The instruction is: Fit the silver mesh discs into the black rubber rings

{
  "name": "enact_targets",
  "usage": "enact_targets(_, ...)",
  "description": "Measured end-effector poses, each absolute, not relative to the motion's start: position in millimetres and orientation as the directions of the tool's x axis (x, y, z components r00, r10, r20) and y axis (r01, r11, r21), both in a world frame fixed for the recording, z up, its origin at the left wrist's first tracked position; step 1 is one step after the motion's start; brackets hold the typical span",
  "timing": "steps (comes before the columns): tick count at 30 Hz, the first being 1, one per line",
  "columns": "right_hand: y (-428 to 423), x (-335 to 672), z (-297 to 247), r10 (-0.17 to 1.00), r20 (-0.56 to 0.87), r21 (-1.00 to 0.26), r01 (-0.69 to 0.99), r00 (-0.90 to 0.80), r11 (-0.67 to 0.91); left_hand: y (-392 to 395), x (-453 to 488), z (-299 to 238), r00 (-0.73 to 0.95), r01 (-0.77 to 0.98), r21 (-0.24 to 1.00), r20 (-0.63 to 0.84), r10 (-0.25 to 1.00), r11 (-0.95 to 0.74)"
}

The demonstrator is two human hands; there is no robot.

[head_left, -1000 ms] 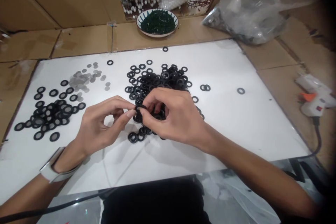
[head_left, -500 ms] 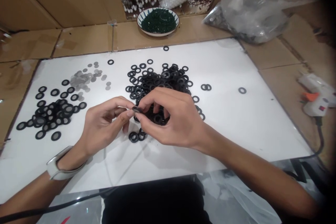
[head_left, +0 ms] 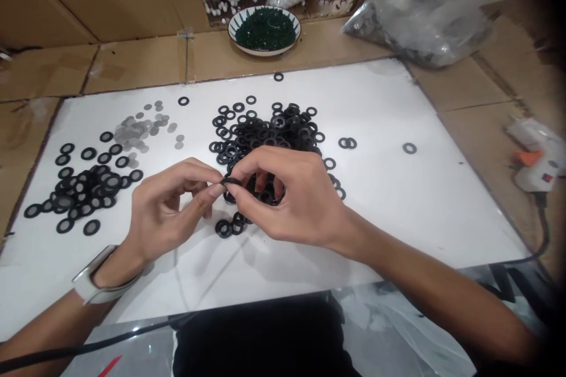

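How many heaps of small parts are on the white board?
3: grey discs at the far left, black rings with grey centres nearer on the left, and open black rings in the middle. The right hand partly hides that last heap.

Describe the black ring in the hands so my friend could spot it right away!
Find the white board, then the big pile of black rings near its middle. There the left hand and right hand nearly meet. Pinched between them is the black ring, the only one held; its neighbours lie loose.
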State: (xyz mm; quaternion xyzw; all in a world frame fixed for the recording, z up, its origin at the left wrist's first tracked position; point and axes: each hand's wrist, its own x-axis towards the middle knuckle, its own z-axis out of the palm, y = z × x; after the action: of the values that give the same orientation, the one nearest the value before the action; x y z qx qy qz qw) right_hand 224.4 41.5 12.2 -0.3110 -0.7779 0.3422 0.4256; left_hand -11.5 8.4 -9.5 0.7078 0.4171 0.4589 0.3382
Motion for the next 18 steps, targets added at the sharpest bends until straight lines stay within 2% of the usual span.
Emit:
enact_targets(8,40.0,224.0,14.1,0.805,0.417,-0.808,0.233,-0.423,0.541,5.7,-9.6,-10.3,0.231,0.316,0.825,0.412,0.881,-0.469)
enact_targets(18,42.1,224.1,16.6,0.822,0.373,-0.852,0.192,-0.430,0.487,2.2,-6.5,-8.5,0.196,0.394,0.779,0.448,0.872,-0.489)
